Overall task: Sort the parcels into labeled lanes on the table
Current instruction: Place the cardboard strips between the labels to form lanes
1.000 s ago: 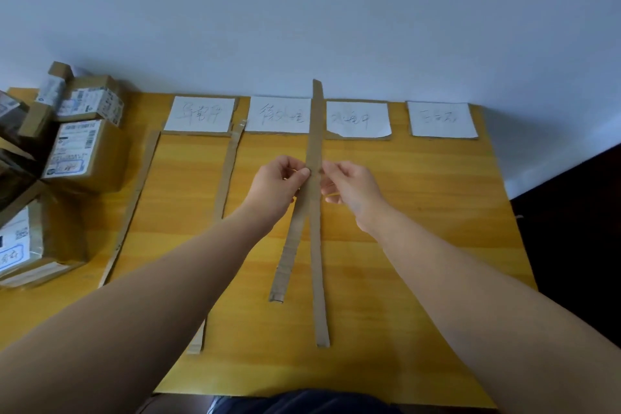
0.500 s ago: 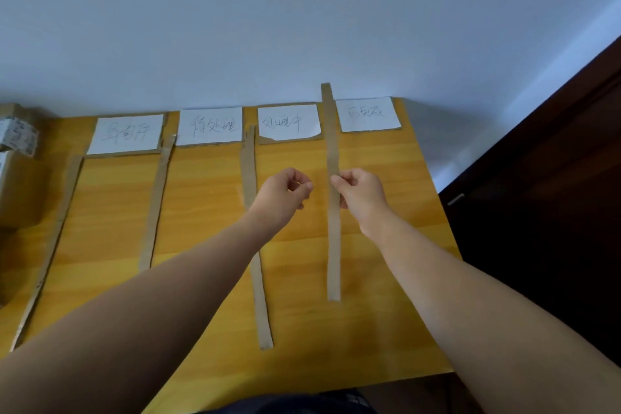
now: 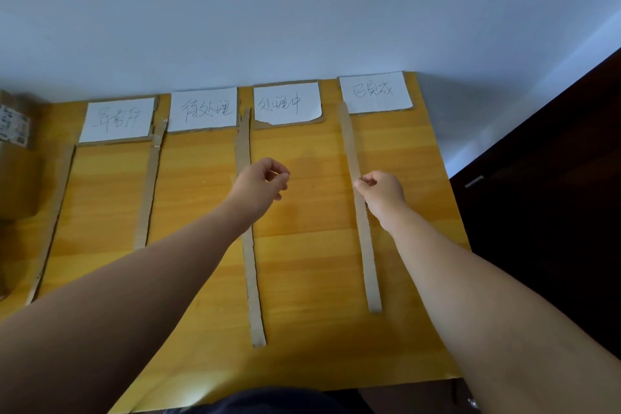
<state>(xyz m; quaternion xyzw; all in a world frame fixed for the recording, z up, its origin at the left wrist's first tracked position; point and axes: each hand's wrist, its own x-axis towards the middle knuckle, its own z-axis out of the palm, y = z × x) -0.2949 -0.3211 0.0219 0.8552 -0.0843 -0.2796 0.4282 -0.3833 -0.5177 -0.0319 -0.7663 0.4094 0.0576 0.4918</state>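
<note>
Four white handwritten lane labels lie along the far edge of the yellow wooden table; the rightmost label is by the table's right corner. Long cardboard strips divide the lanes. My right hand pinches the rightmost cardboard strip, which lies flat between the third label and the rightmost one. My left hand hovers beside the middle strip, fingers curled shut with nothing in them. Parcels, brown boxes with shipping stickers, show only partly at the far left edge.
Two more strips, one and another, mark the left lanes under the first label and second label. A pale wall stands behind the table. Dark furniture borders the table's right edge.
My right hand has slid the strip rightward, to between the third and fourth labels. My left hand let go of it and stays near the middle strip. The view has swung right.
</note>
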